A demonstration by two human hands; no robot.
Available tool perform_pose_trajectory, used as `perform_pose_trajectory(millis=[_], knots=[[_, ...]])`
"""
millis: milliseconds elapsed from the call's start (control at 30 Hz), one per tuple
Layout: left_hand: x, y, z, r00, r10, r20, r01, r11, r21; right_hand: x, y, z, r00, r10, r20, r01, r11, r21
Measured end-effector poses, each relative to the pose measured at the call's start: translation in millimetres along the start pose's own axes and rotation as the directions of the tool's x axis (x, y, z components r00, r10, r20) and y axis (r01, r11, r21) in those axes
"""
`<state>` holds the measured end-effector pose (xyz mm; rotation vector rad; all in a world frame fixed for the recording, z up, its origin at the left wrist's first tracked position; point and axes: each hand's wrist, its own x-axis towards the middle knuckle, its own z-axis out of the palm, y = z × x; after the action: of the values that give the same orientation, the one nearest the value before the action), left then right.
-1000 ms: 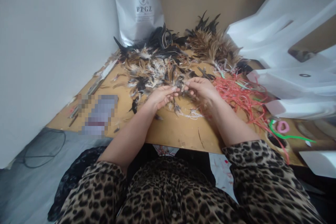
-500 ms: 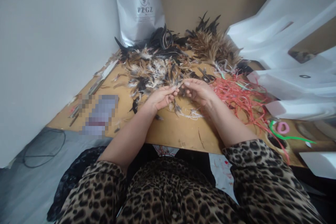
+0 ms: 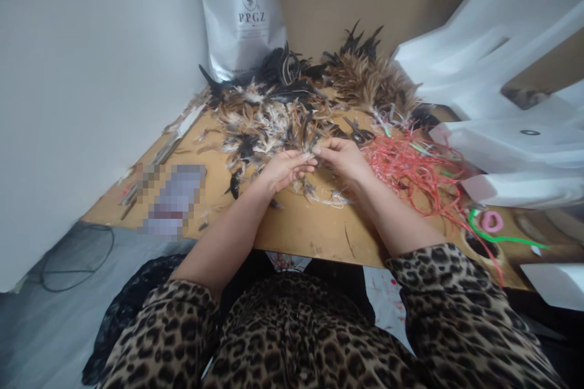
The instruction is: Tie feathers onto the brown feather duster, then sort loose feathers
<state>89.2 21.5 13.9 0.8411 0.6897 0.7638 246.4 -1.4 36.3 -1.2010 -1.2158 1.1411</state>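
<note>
My left hand [image 3: 289, 169] is closed in a pinch on the lower ends of a small bunch of brown and black feathers [image 3: 308, 129], whose tips point away from me. Right beside it, my right hand [image 3: 343, 157] pinches at the base of the same bunch with thumb and forefinger. The fingertips of both hands nearly meet, and they partly hide the quill ends. Just beyond the hands spreads a loose pile of white, brown and black feathers [image 3: 269, 121]. A few stray feathers lie beneath the hands on the wooden table [image 3: 310, 228].
Tangled red strips [image 3: 410, 164] lie to the right, with black scissors [image 3: 358, 129] near them. Brown feather bundles [image 3: 371, 82] and a silver bag [image 3: 246, 18] stand behind. A blurred-out flat item [image 3: 173, 200] and thin sticks [image 3: 157, 164] are at left. White foam pieces [image 3: 502, 134] crowd the right.
My right hand has moved slightly left and down, so its fingertips now meet the feather bunch in my left hand. The left hand has shifted a little to the right.
</note>
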Motion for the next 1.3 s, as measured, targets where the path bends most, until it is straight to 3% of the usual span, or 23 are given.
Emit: perform_pose_trajectory(millis=[200,567,700,800,900,1033,1200,1267,1300], knots=[[-0.8,-0.6,2.3,0.999,0.033,-0.014,-0.032,0.997,0.075,-1.2,-0.4,1.4,0.999,-0.051,0.007,0.052,0.993,-0.106],[-2.5,-0.2,4.9,0.995,0.099,-0.03,-0.086,0.951,0.297,-0.5,1.0,2.6,0.999,-0.032,0.036,0.034,0.999,-0.036],[0.2,1.3,0.9,0.978,0.174,-0.119,-0.133,0.948,0.291,5.8,2.8,-11.0,0.999,-0.035,-0.011,0.032,0.982,-0.189],[2.7,3.3,-3.1,0.967,0.167,-0.19,-0.136,0.977,0.161,12.4,8.9,-26.0,0.994,-0.094,-0.063,0.051,0.869,-0.491],[3.8,4.3,-5.2,0.965,0.136,-0.224,-0.126,0.99,0.058,15.2,14.0,-32.7,0.995,-0.088,-0.055,0.014,0.636,-0.772],[3.7,2.9,-5.2,0.971,0.141,-0.192,-0.139,0.99,0.025,11.3,12.5,-24.4,0.999,-0.023,-0.027,-0.016,0.371,-0.929],[4.9,-0.2,-5.8,0.976,0.131,-0.173,-0.128,0.991,0.03,7.2,11.9,-11.5,1.0,0.002,-0.023,-0.023,0.221,-0.975],[5.9,-1.1,-6.6,0.977,0.131,-0.17,-0.128,0.991,0.026,8.5,14.4,-11.7,1.0,-0.008,-0.011,-0.009,0.236,-0.972],[6.2,-1.3,-6.9,0.977,0.13,-0.168,-0.128,0.992,0.021,9.5,15.6,-13.0,1.0,-0.017,-0.008,-0.003,0.285,-0.958]])
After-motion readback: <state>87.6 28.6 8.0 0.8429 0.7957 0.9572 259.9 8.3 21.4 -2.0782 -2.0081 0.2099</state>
